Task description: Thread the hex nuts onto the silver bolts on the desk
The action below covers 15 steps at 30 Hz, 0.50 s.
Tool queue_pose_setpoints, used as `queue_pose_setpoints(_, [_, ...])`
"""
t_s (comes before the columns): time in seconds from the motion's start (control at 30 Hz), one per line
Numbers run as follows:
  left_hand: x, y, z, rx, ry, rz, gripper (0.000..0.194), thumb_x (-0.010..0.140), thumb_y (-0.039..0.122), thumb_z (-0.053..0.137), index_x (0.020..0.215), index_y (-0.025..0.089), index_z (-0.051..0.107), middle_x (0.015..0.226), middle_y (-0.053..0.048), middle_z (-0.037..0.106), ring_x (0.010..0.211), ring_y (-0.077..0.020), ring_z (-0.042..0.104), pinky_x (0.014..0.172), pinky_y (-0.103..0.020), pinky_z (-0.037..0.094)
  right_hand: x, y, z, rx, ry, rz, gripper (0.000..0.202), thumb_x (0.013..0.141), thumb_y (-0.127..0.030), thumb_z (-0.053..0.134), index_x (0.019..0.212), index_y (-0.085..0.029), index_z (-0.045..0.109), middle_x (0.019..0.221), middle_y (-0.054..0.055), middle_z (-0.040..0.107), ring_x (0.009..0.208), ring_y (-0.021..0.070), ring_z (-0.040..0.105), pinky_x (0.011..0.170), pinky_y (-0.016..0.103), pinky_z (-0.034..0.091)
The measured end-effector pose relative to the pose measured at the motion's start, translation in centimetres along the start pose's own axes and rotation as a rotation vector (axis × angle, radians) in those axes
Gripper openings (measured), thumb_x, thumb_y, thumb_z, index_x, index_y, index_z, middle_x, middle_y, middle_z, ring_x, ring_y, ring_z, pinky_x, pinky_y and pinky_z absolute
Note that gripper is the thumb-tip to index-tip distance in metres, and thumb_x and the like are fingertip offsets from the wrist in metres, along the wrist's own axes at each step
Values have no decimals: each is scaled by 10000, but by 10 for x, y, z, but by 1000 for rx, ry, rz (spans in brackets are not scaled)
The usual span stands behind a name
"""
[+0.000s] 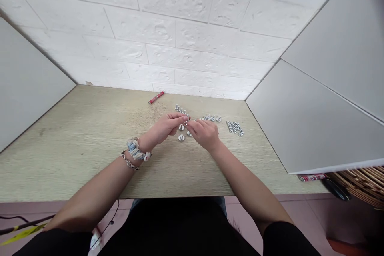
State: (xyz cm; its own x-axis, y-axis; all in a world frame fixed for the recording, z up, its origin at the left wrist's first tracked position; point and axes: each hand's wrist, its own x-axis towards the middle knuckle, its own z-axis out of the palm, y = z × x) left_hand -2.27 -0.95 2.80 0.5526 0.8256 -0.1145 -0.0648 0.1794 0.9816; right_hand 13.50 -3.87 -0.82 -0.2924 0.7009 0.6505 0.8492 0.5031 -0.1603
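Note:
My left hand [168, 127] and my right hand [206, 133] meet at the middle of the table, fingertips together. Between the left thumb and fingers is a small silver bolt [187, 117], partly hidden by the fingertips. The right fingers are closed against its lower end; what they pinch is too small to make out. Just below the hands, a bolt with a wide washer [181, 138] stands on the wood, with a few similar ones close by. Behind the hands is a row of bolts [179, 109]. More bolts with washers [213, 118] stand right of them, and several nuts [235, 127] lie grouped farther right.
A red tube [156, 97] lies near the white brick-patterned wall. Pale panels flank the wooden table [90, 136] on both sides. Past the right panel are a red-patterned packet [312, 177], a dark oval object [336, 189] and a woven basket [361, 184].

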Motion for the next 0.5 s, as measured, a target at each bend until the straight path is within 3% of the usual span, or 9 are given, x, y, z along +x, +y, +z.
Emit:
queue_pose_setpoints(0.2, [3, 3, -7, 227, 222, 93, 229, 703, 401, 585, 704, 172, 585, 438, 66, 299, 392, -51, 213, 396, -212, 151, 0, 0, 0, 139, 44, 126, 310, 847, -445, 401, 855, -218, 612, 614, 21, 610, 524, 102, 505, 551, 228, 366])
queue_pose_setpoints(0.33, [13, -7, -21, 748, 418, 180, 218, 704, 387, 569, 709, 173, 604, 465, 43, 376, 460, -92, 328, 475, -237, 228, 0, 3, -2, 165, 73, 174, 312, 862, -395, 362, 869, -211, 614, 618, 23, 612, 508, 98, 501, 535, 219, 366])
queue_pose_setpoints(0.5, [26, -25, -40, 1066, 388, 136, 231, 738, 374, 515, 801, 179, 621, 596, -9, 524, 593, -150, 456, 569, -251, 294, 1, 5, -1, 135, 76, 178, 293, 856, -358, 365, 839, -204, 614, 596, 15, 594, 498, 92, 492, 505, 208, 339])
